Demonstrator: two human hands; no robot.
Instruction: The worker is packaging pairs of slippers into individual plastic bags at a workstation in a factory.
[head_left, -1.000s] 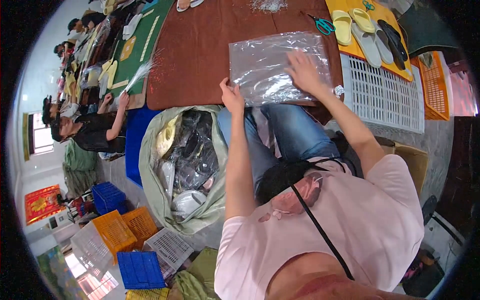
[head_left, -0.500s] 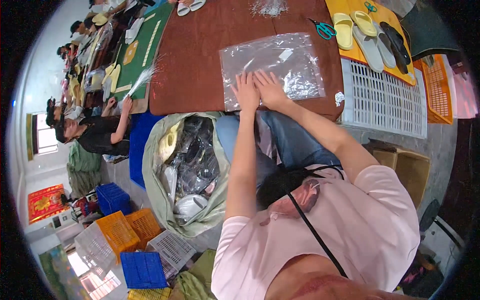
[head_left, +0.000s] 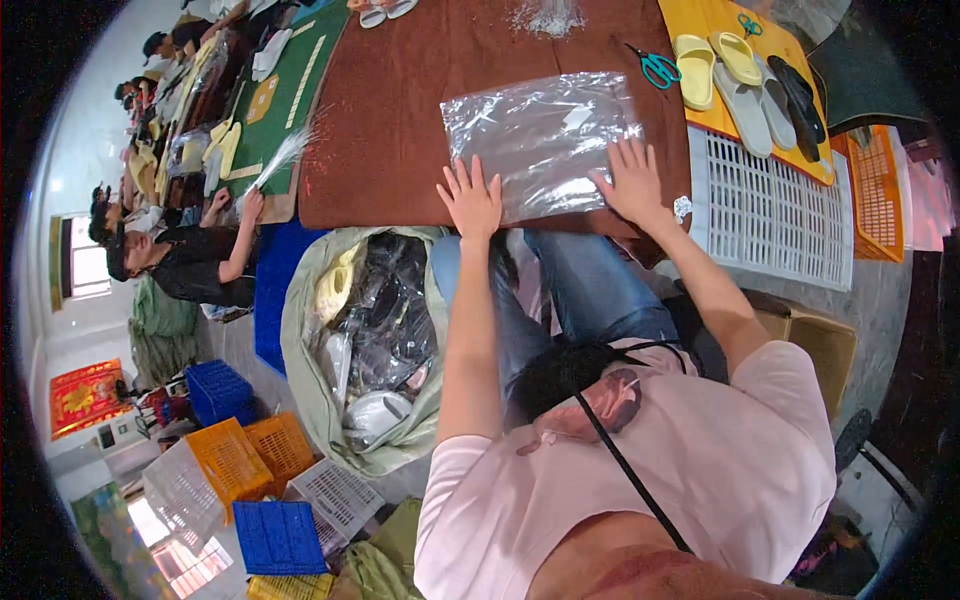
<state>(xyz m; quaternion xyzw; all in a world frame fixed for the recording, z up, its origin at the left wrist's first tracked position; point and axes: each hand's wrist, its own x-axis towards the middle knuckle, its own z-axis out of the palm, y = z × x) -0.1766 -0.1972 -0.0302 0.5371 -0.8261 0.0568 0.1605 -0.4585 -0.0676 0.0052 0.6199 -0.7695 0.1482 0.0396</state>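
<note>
A clear plastic bag [head_left: 545, 140] lies flat on the brown table cover [head_left: 400, 120] in front of me. My left hand [head_left: 472, 198] rests flat with fingers spread on the bag's near left corner. My right hand [head_left: 630, 180] presses flat on its near right edge. Neither hand grips anything. My jeans show below the table's edge.
Green-handled scissors [head_left: 655, 68] lie beyond the bag. Yellow, grey and black slippers [head_left: 745, 80] sit on a yellow mat at right, above a white crate [head_left: 770, 205] and an orange crate [head_left: 878, 190]. A green sack [head_left: 360, 340] of bagged slippers stands at my left. Another person [head_left: 190, 265] sits further left.
My two hands were together at the bag's near edge; they have slid apart, left hand to the left corner, right hand to the right edge.
</note>
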